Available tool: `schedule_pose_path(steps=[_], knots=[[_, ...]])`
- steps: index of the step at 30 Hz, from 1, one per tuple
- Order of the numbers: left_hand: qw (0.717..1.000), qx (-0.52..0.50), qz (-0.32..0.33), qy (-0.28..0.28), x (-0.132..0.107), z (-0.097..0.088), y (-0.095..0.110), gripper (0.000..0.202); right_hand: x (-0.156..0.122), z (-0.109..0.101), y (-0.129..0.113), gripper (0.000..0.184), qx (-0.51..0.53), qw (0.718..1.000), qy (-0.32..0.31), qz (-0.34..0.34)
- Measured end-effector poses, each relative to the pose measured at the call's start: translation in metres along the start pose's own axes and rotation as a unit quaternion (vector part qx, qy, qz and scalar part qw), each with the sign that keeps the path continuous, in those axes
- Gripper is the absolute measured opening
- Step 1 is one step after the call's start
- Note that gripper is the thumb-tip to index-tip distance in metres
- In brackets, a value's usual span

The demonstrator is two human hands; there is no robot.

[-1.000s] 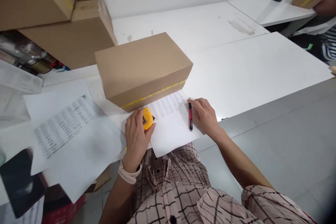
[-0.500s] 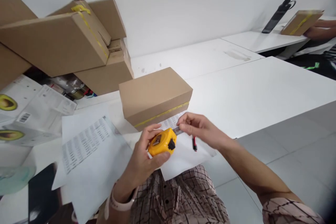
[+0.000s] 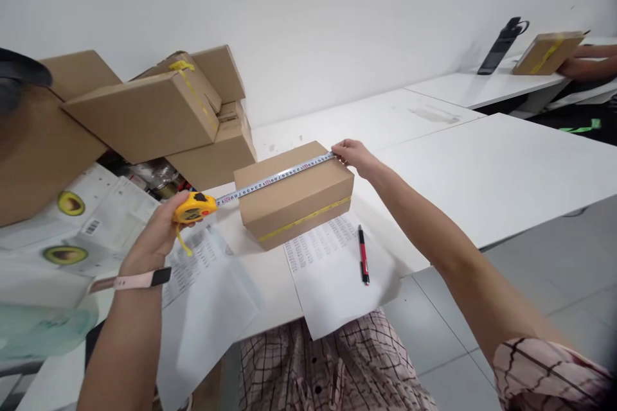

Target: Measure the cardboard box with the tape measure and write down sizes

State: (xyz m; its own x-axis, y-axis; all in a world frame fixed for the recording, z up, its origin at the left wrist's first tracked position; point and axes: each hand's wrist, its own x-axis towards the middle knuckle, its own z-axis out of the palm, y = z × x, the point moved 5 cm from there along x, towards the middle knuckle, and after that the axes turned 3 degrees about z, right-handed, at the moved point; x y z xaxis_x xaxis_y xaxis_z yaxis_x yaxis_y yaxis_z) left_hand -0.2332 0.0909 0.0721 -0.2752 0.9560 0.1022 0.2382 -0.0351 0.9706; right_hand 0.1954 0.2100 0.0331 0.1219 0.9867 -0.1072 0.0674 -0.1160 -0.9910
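Observation:
My left hand [image 3: 161,228] is closed around a yellow tape measure [image 3: 195,207], left of a closed cardboard box [image 3: 294,192]. From its case the printed blade stretches over the top of the box to my right hand [image 3: 354,155]. There my right fingers pinch the blade's end near the box's far right edge; the very tip is hidden by them. Yellow tape runs along the box's front side. In front of the box lies a printed sheet [image 3: 332,289] with a red and black pen [image 3: 363,255] on it.
Stacked cardboard boxes [image 3: 144,109] stand at the left, above white cartons with avocado pictures [image 3: 72,231]. More printed paper [image 3: 207,314] lies at the near left. At the far right are a dark bottle [image 3: 501,45] and another person's arms [image 3: 590,61] by a taped box [image 3: 547,54].
The tape measure's blade has been pulled out long. My left hand moved left with the case, while my right hand went up and away to the box's far right edge.

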Motion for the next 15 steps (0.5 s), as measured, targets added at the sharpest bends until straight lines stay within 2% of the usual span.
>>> schedule_pose_path(steps=[2, 4, 9, 15], knots=[[0.999, -0.018, -0.037, -0.016, 0.004, 0.001, -0.010, 0.044, -0.004, 0.006, 0.009, 0.018, -0.033, 0.999, -0.009, 0.017], [0.997, -0.035, -0.058, -0.027, 0.006, 0.005, -0.015, 0.046, -0.009, 0.009, 0.015, 0.022, -0.053, 0.998, -0.023, 0.037], [0.997, -0.034, -0.043, -0.060, 0.014, 0.025, -0.011, 0.050, -0.016, 0.007, 0.018, 0.032, -0.060, 0.996, -0.016, 0.060], [0.995, -0.027, -0.027, -0.087, 0.016, 0.044, -0.007, 0.048, -0.013, 0.009, 0.023, 0.031, -0.047, 0.997, -0.001, 0.067]])
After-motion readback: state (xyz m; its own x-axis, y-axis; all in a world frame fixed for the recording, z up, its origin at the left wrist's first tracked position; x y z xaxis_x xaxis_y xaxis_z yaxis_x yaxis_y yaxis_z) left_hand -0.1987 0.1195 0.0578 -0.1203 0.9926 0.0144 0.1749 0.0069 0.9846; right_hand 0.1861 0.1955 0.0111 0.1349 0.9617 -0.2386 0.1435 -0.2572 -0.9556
